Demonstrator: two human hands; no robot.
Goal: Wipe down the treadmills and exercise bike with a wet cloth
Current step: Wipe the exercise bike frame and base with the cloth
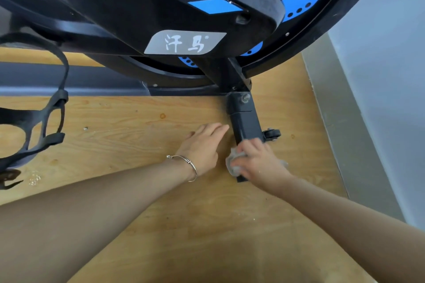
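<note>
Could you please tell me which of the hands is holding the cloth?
The right hand, gripping the cloth against the base bar; the left hand, wearing a bracelet, lies flat on the floor.

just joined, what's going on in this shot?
A person is wiping the exercise bike low down. The right hand holds a crumpled cloth against the black base bar, close to its small wheel. The left hand, fingers straight, rests flat on the wooden floor beside the bar.

Wooden floor (119,126), grey wall (391,71), perhaps water drops (34,178).
</note>
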